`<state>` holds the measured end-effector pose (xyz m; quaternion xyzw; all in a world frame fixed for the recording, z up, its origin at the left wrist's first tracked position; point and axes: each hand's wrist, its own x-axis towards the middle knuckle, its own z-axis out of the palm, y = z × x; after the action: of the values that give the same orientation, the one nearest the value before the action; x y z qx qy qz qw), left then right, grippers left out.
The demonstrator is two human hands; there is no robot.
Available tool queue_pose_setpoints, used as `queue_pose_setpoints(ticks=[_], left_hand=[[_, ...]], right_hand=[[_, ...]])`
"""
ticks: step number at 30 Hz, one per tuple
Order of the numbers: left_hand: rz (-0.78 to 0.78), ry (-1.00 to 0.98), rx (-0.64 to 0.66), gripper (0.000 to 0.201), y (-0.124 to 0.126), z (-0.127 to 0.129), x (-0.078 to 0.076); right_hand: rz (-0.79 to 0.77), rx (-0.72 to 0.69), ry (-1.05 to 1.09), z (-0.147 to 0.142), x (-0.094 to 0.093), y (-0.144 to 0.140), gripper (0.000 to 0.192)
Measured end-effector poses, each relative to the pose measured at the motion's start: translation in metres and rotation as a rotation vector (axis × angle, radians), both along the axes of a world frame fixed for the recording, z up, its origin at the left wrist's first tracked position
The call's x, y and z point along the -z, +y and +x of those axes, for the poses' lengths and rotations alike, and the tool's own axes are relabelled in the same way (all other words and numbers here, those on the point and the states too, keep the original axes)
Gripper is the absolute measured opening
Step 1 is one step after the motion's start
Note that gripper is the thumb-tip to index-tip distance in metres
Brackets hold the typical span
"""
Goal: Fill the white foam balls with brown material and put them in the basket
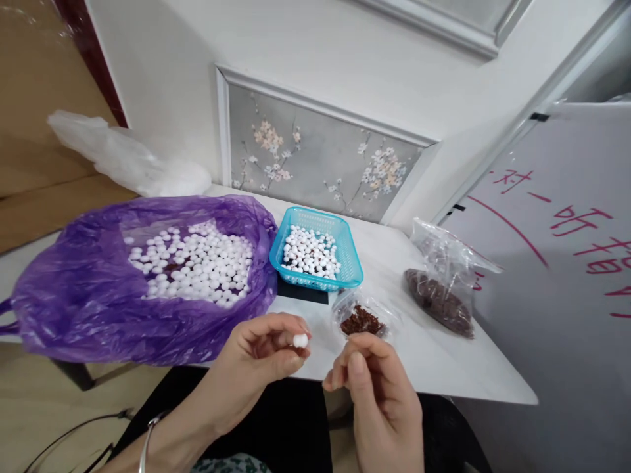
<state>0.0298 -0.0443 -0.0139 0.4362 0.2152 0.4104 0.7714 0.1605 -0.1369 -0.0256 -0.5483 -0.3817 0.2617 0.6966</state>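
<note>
A white bead (300,340) is pinched between the fingertips of the left hand (261,361) at lower centre. The right hand (377,387) is curled narrowly beside it, below the small bag of brown bits (362,320) on the worktop (394,263).

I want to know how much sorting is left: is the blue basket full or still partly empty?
Partly filled. The blue basket holds a low layer of white beads over its floor, well below the rim; its mesh walls show bare above them.
</note>
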Motion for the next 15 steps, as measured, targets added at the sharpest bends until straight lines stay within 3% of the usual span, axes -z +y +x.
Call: queue_pose_setpoints(ticks=[10, 15], left_hand=[[0.151, 0.067, -0.031, 0.005, 0.0, -0.005, 0.003], [0.119, 0.254, -0.094, 0.008, 0.003, 0.005, -0.003]], right_hand=[[-0.008, -0.017, 0.027, -0.013, 0.01, 0.0, 0.016], [-0.043, -0.022, -0.006, -0.014, 0.013, -0.001, 0.017]])
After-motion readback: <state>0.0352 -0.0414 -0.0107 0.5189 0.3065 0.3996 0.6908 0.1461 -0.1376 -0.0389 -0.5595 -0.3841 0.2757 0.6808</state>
